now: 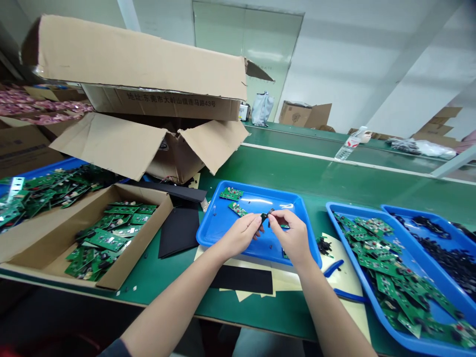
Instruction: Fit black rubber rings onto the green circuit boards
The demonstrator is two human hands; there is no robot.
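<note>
Both of my hands meet above a blue tray (208,233) at the middle of the bench. My left hand (243,234) is closed on a small dark piece (264,217) that pokes out past the fingertips. The thumb and finger of my right hand (292,235) pinch the other end of that piece; its exact kind is too small to make out. Two green circuit boards, one at the tray's far left corner (231,193) and one just in front (237,209), lie near my left hand. Tiny dark bits are scattered on the tray floor.
At left stands a cardboard box (136,255) of circuit boards, with larger cartons (141,59) behind. Blue-handled pliers (349,296) and black parts (324,246) lie right of the tray. Further right are a tray of boards (336,223) and a tray of black parts (390,209). A bottle (349,145) stands behind.
</note>
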